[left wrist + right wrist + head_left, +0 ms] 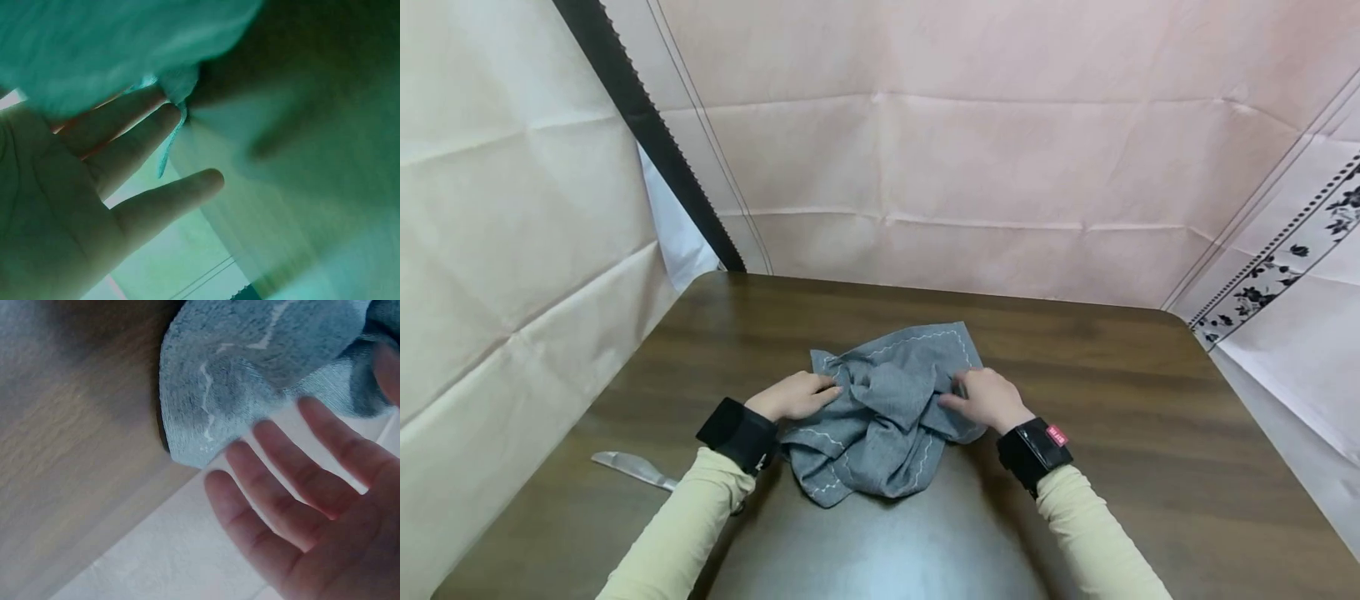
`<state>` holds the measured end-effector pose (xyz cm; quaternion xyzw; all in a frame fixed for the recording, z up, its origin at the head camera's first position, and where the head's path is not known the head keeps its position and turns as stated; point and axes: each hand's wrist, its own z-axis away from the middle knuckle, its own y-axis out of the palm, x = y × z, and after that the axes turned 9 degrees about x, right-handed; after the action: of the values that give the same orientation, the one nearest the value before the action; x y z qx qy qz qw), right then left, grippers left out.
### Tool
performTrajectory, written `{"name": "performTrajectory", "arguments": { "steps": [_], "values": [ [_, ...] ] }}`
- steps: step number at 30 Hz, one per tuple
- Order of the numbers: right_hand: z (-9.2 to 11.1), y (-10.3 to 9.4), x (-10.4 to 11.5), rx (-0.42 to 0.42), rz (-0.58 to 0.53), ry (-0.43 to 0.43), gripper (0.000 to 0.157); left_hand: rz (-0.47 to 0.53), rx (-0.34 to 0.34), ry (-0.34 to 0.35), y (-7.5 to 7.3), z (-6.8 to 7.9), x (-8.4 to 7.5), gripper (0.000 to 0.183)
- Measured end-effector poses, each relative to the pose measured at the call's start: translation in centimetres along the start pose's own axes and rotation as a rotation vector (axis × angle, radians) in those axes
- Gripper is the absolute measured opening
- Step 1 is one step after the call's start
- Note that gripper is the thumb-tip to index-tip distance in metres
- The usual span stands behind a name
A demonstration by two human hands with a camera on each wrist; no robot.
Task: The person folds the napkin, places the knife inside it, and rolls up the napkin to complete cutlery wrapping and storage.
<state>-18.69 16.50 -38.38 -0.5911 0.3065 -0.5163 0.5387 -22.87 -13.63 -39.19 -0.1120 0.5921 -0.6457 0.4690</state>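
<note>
A rumpled grey-blue cloth with white zigzag stitching along its edges lies bunched on the table. At its left side is my left hand; the left wrist view shows its fingers spread and fairly straight beside the fabric. My right hand is over the cloth's right edge. Seen from the right wrist, its fingers are loosely bent close to the stitched hem, gripping nothing. Whether either hand touches the cloth, I cannot tell.
A table knife lies on the brown wooden table at the left, its handle end hidden by my left forearm. Pale creased sheets hang behind and beside the table. A black strip slants down to its far left corner.
</note>
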Motion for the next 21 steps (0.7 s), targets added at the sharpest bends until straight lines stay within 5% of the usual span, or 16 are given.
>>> {"name": "performTrajectory", "arguments": {
  "steps": [4,7,11,21],
  "values": [
    [-1.0,0.0,-0.3,0.078,0.046,-0.024,0.039,-0.033,0.054,0.002,0.0,-0.6,0.1,0.041],
    [-1.2,0.6,-0.8,0.176,0.055,0.021,0.048,-0.015,0.107,-0.002,0.2,-0.7,0.1,0.044],
    [-0.8,1.2,-2.1,0.199,0.066,0.071,0.057,0.014,0.149,0.017,0.4,-0.4,0.4,0.047],
    [-0.2,0.4,-5.3,0.224,0.073,0.090,0.066,0.012,0.099,0.101,-0.2,0.1,1.2,0.050]
  ]
}}
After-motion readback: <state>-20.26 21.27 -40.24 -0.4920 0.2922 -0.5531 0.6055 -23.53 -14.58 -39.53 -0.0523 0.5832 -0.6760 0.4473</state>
